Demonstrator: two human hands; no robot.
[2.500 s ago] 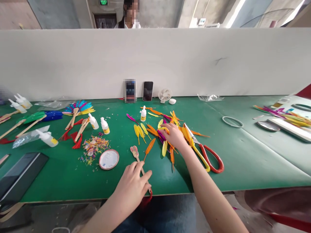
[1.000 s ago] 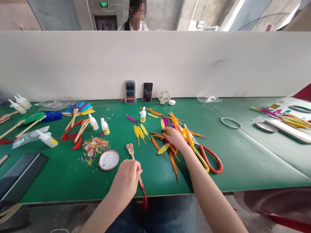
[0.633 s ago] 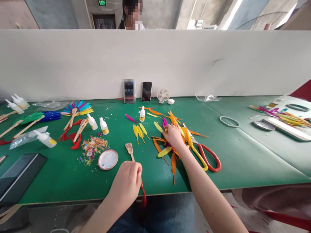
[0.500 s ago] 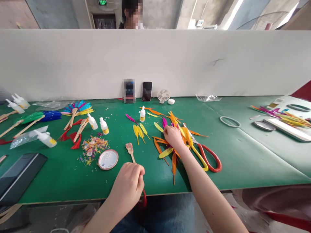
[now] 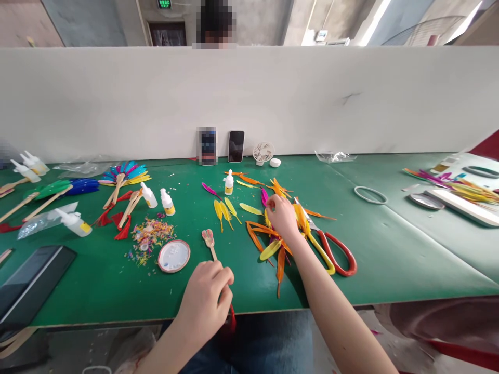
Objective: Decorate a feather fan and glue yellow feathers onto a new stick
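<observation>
My left hand point(image 5: 206, 298) is closed round the lower end of a thin wooden stick point(image 5: 210, 248) near the table's front edge; a red tassel point(image 5: 232, 318) hangs below it. The stick's carved top lies on the green table point(image 5: 390, 249). My right hand point(image 5: 284, 217) rests in a pile of loose orange, yellow and magenta feathers point(image 5: 268, 236), with its fingertips pinched on a feather there. Which feather they hold is hard to make out. Two yellow feathers point(image 5: 223, 210) lie apart between the hands.
Red-handled scissors point(image 5: 331, 249) lie right of the feather pile. A round lid point(image 5: 174, 255), feather scraps point(image 5: 150, 235), glue bottles point(image 5: 167, 202) and finished feather fans point(image 5: 123, 174) sit at left. A phone point(image 5: 236, 146), small fan point(image 5: 263, 152) and white partition stand behind; a person sits beyond it.
My right hand has worked through the pile, spreading feathers toward the front, and has lifted its fingers into a pinch. My left hand slid down the stick and closed on it.
</observation>
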